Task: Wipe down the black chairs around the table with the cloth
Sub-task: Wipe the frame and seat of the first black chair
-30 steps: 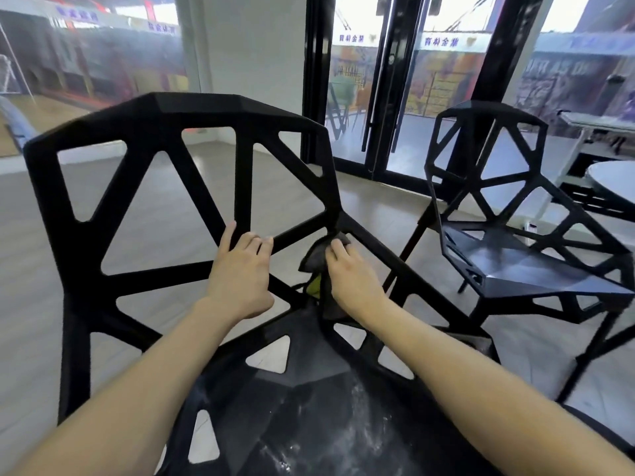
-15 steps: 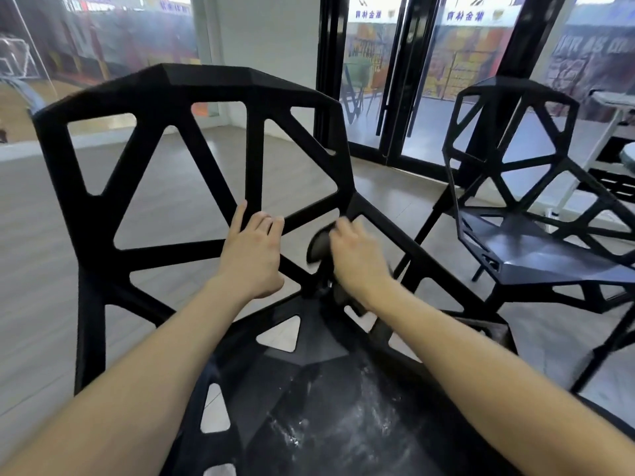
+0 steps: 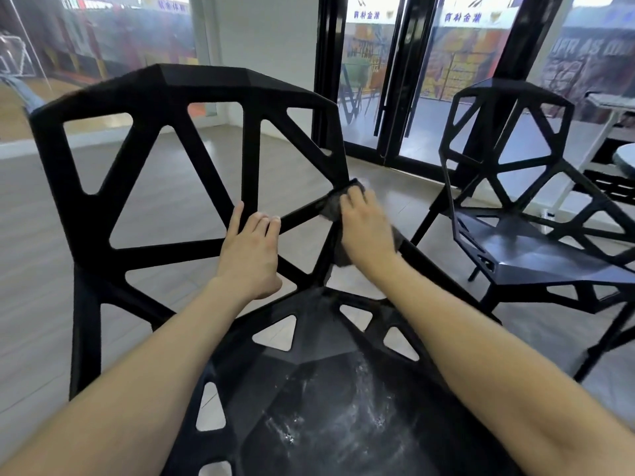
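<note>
- Right hand [image 3: 367,228] grip: fingers press a dark cloth [image 3: 331,209] against the near chair [image 3: 178,87]. The cloth is wrapped over the frame at the right edge of the backrest, at the joint where the backrest meets the armrest strut. Part of the cloth shows below the wrist, at the strut. Whether the thumb curls round the cloth cannot be told; the hand is motion-blurred.
- Left hand [image 3: 249,250] grip: fingers extended and lying over a node of the backrest lattice, where several struts meet. The fingertips hook over the upper edge of the node; the palm rests on the strut below. No object is held in this hand.
- Both hands are on the same chair, near one another but apart, with one diagonal strut between them.
- Near chair: black, with a faceted frame and triangular cut-outs in backrest and seat. The backrest faces the camera from the inside; the seat lies directly below the forearms.
- Seat condition: whitish streaks and smears show on the front half of the seat, between the two forearms.
- Second chair [image 3: 515,242]: same black lattice type, standing to the right on the floor [image 3: 41,269], well apart from the near chair. Neither hand touches it.
- Surface [image 3: 626,159]: only a pale rounded edge shows at the far right, behind the second chair.
- Background: black-framed glass doors [image 3: 395,80] stand behind both chairs.
</note>
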`<act>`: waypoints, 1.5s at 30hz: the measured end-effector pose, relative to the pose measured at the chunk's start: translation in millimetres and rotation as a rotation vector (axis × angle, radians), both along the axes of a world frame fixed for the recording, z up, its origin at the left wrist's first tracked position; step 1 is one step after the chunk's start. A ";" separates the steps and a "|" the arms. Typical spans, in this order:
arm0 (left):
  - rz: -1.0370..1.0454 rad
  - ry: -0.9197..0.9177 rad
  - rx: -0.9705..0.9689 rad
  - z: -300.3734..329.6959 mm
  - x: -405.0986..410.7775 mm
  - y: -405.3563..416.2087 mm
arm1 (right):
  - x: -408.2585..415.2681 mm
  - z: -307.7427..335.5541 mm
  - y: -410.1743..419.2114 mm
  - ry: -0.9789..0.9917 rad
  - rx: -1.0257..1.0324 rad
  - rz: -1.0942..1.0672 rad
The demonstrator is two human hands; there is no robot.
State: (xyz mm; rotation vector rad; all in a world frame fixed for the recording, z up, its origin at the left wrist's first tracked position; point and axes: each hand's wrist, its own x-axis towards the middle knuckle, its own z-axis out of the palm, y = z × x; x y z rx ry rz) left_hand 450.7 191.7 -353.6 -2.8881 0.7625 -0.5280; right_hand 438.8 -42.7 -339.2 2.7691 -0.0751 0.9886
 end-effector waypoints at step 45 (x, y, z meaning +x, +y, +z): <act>-0.040 0.152 0.170 23.7 -11.1 18.3 | -60.8 -89.6 35.3 0.566 0.070 0.215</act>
